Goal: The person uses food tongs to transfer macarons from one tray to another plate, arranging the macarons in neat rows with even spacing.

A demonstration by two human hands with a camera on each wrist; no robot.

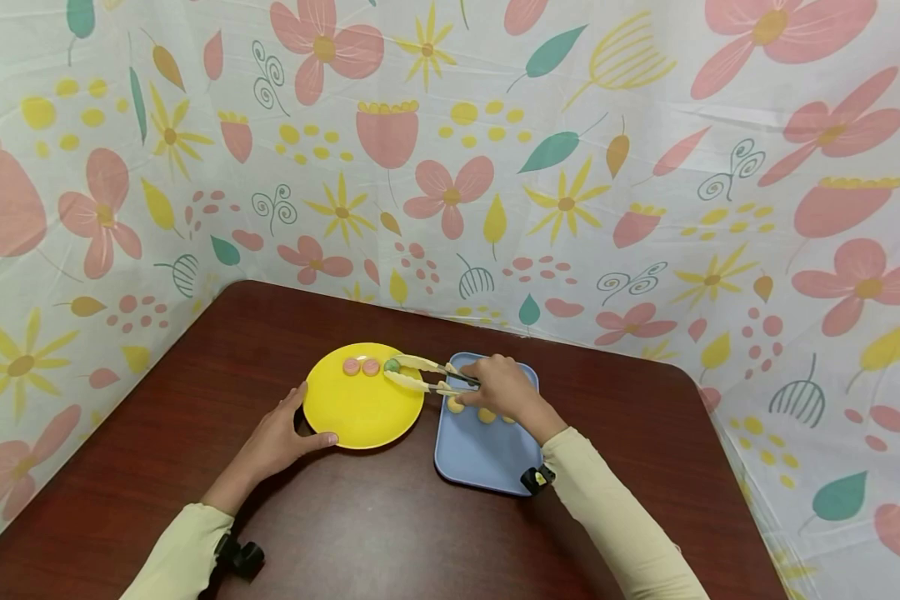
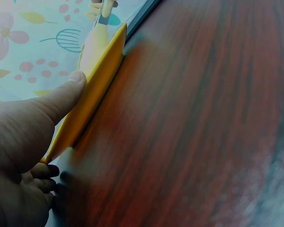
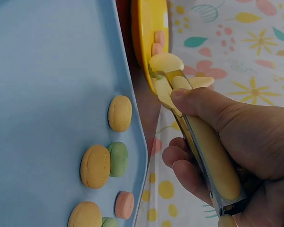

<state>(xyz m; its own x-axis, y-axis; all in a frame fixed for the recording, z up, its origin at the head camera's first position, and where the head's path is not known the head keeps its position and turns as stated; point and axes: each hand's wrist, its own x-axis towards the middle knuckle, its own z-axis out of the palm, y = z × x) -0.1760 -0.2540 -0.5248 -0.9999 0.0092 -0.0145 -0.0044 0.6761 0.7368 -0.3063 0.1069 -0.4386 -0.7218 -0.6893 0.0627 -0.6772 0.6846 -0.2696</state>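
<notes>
1 green macaron (image 1: pixel 392 366) is framed by the tips of the cream-and-metal tongs (image 1: pixel 421 363), over the yellow plate (image 1: pixel 360 412) and close to its right far rim. Whether it is pressed by both tips, or already touched by the plate, cannot be told. Just left of it, 2 pink macarons (image 1: pixel 362 367) are set side by side near the plate's far rim, apparently so that a row is formed.

The tongs are gripped by the right hand (image 1: pixel 506 387): the thumb is laid along 1 arm and the fingers are wrapped about the other, with the arms kept partly spread, presumably so that the soft shells are not crushed. By the left hand (image 1: pixel 279 429) the plate's left and near rim is held; thumb and fingers are parted widely, the thumb placed on the rim and the fingers set along its outer side, probably so that sliding is prevented.

To the right, the blue tray (image 1: pixel 487 458) is placed beside the plate. Towards its far edge, 3 yellow macarons (image 3: pixel 119 113) are lined up, with 1 pink macaron (image 3: pixel 124 205) and 2 green macarons (image 3: pixel 118 159) set behind.

Both dishes are carried by the dark wooden worktop (image 1: pixel 375 517), towards its far edge, beyond which a floral curtain (image 1: pixel 450 125) is hung.
</notes>
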